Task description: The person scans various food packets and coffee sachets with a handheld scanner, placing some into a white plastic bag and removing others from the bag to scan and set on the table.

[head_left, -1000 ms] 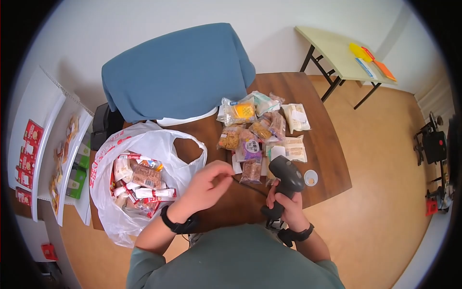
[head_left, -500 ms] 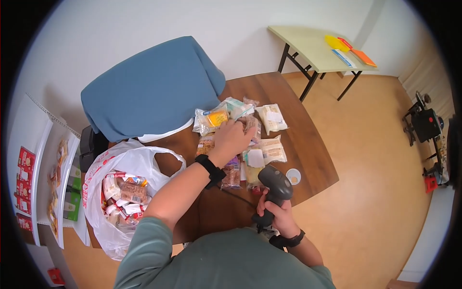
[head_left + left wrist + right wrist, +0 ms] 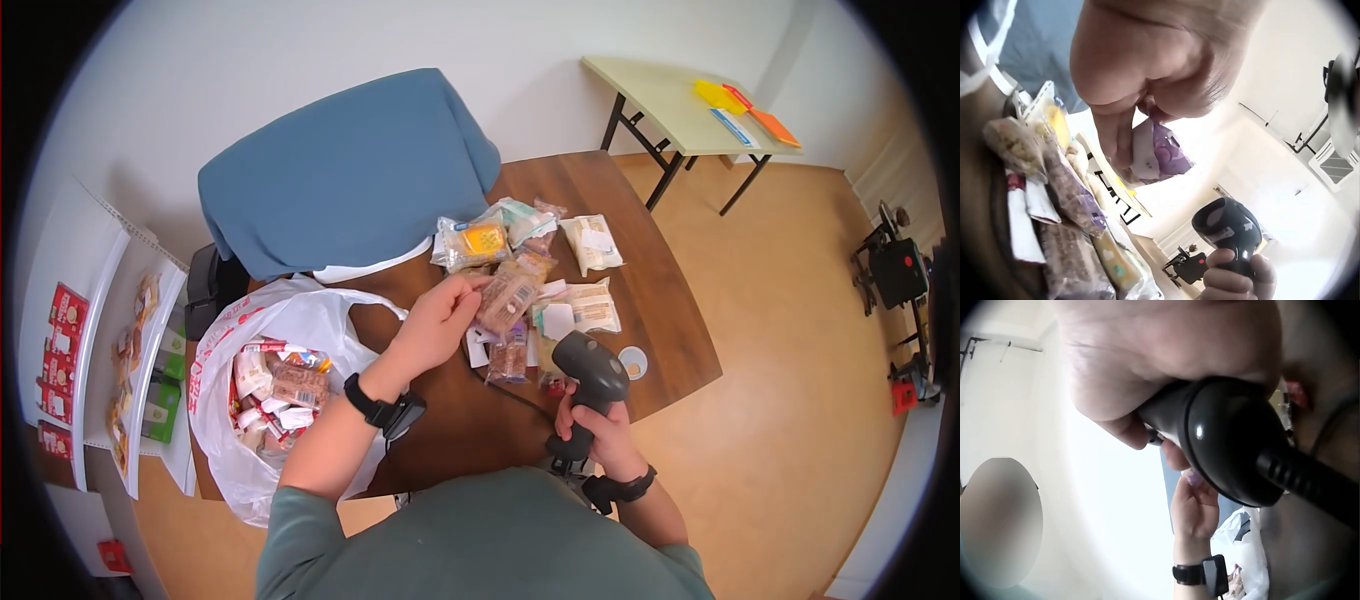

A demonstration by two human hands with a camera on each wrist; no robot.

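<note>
Head | left grip pinches packet, label unreadable | right grip clasps scanner, handle half-hidden

"Where's the left hand?"
"Left of the scanner; forearm extended forward, fingers pinching."
"And the right hand?"
"Curled around the scanner; wrist on its near side."

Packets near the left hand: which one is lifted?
The brownish packet, pinched by the left hand and raised over the table; the other packets there lie below, unheld.
</note>
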